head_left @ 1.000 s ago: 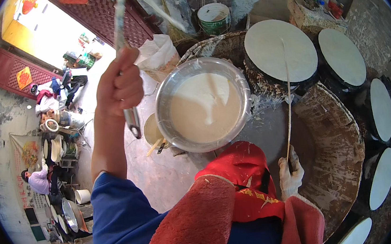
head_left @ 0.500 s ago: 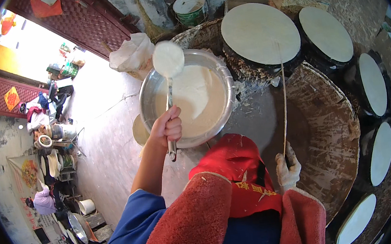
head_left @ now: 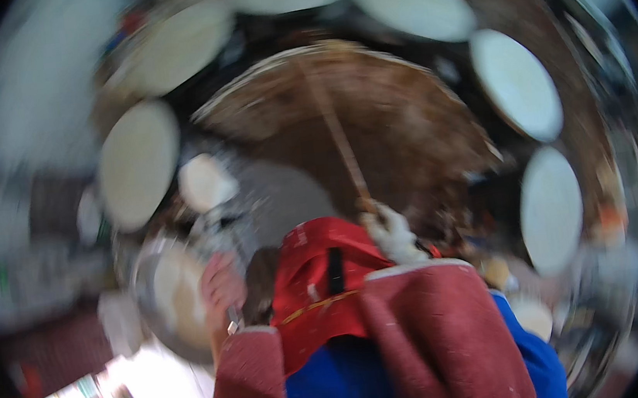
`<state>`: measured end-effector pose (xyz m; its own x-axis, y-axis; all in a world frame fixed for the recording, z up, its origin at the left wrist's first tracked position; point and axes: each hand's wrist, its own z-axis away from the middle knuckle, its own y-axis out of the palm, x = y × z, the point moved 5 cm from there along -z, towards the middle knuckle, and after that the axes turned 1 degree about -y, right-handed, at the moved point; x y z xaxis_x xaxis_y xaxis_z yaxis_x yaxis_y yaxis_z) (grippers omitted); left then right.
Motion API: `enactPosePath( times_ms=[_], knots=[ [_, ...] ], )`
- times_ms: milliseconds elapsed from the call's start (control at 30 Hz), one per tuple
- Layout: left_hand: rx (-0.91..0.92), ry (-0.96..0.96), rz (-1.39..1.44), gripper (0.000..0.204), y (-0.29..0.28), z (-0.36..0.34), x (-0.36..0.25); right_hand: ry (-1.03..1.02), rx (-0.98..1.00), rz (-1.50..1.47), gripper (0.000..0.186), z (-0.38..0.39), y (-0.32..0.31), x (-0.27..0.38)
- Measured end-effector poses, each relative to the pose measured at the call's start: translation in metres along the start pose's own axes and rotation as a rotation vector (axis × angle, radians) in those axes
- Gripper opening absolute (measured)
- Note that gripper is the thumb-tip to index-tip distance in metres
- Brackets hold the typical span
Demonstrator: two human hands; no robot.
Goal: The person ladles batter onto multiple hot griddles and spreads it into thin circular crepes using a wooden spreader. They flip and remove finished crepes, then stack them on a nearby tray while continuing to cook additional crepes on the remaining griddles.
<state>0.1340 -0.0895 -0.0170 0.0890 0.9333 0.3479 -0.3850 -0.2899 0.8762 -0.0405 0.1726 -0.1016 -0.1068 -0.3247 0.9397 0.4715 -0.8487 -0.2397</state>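
Note:
In the blurred head view, my left hand (head_left: 222, 287) is closed on the handle of a metal ladle (head_left: 234, 320), whose white, batter-filled scoop (head_left: 205, 182) is up beside a round white-topped plate (head_left: 138, 163). Beside that hand is the steel basin (head_left: 143, 279) of pale batter. My right hand (head_left: 390, 232), in a dirty white glove, grips a long thin stick (head_left: 330, 120) angled up over a curved, crusted brown board (head_left: 409, 96). A red apron and a red towel cover my front.
More round white plates (head_left: 413, 4) on dark stands form an arc from left to right around me, one (head_left: 550, 210) low at my right. A pale bag (head_left: 120, 323) stands at lower left, near the bright doorway (head_left: 161, 394). The outer surroundings are smeared by motion.
My view and body have swung rightward, bringing the arc of plates ahead and the doorway to lower left. The ladle, dipped or raised over the basin earlier, has moved away toward the plates.

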Motion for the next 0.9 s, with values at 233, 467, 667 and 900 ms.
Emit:
enactPosePath(
  times_ms=[233,467,667,900],
  knots=[
    [-0.305,0.137,-1.4,0.027,0.093,-0.067,0.051,0.227,-0.547,-0.242,0.028,0.046,-0.109,-0.06],
    [-0.378,-0.695,-0.365,0.027,0.092,-0.193,0.145,0.227,-0.933,-0.29,0.023,0.047,-0.171,-0.095],
    [-0.512,-0.863,-0.106,0.032,0.06,-0.291,0.166,0.189,-1.016,0.359,0.035,-0.014,-0.264,-0.051],
    [-0.505,-0.962,-0.391,0.032,0.112,-0.4,0.164,0.46,-0.685,0.837,0.048,-0.148,-0.394,-0.024]
  ],
)
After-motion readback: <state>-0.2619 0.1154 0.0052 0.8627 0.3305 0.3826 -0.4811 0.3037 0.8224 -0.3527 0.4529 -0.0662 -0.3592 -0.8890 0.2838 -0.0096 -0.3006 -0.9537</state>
